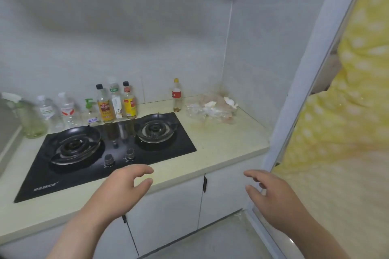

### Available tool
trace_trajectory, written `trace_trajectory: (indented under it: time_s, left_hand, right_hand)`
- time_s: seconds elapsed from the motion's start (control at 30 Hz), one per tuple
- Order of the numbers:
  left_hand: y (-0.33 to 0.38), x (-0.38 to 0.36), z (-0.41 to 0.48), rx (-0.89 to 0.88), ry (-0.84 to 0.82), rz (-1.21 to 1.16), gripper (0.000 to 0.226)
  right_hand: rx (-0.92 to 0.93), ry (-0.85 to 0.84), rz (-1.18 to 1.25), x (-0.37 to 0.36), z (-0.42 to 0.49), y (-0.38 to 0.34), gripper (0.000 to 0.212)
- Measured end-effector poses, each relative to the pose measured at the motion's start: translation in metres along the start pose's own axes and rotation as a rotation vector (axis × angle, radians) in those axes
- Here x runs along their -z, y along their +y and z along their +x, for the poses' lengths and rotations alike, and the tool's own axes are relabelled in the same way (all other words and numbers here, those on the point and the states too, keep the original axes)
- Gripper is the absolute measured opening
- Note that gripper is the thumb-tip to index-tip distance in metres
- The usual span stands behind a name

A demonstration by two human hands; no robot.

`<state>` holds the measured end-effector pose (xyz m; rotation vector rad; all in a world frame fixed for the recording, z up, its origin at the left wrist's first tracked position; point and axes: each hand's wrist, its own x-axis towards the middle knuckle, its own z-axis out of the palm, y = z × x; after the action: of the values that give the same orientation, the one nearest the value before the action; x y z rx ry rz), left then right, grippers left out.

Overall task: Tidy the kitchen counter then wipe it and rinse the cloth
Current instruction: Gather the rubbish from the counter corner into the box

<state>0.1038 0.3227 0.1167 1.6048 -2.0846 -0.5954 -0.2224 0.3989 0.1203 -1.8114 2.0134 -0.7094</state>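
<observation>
1. Along the back wall, a row of bottles (105, 107) stands behind the hob (101, 153), likely kept clear of the burners.
2. The left grip (124, 183) hovers over the front edge of the desk (221, 143), fingers apart, holding nothing.
3. A lone bottle (176, 95) and crumpled plastic litter (212, 108) crowd the back right corner, blocking any wipe there.
4. The right grip (271, 191) hangs beyond the desk, fingers apart, empty; no cloth in sight.

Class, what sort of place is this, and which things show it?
Most likely a small home kitchen: a two-burner gas hob set into a counter, with sauce bottles along the wall.
</observation>
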Motion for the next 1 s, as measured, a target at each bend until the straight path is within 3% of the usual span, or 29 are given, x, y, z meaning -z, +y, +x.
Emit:
trace_trajectory:
  time_s: [0.3, 1.0]
  left_hand:
    - [-0.021, -0.039, 0.129, 0.025, -0.076, 0.015, 0.026]
    - [-0.017, -0.075, 0.339, 0.001, -0.159, -0.052, 0.031]
  right_hand:
    - [-0.124, -0.072, -0.016, 0.008, 0.125, 0.023, 0.030]
    - [-0.076, -0.117, -0.036, -0.005, 0.340, 0.077, 0.043]
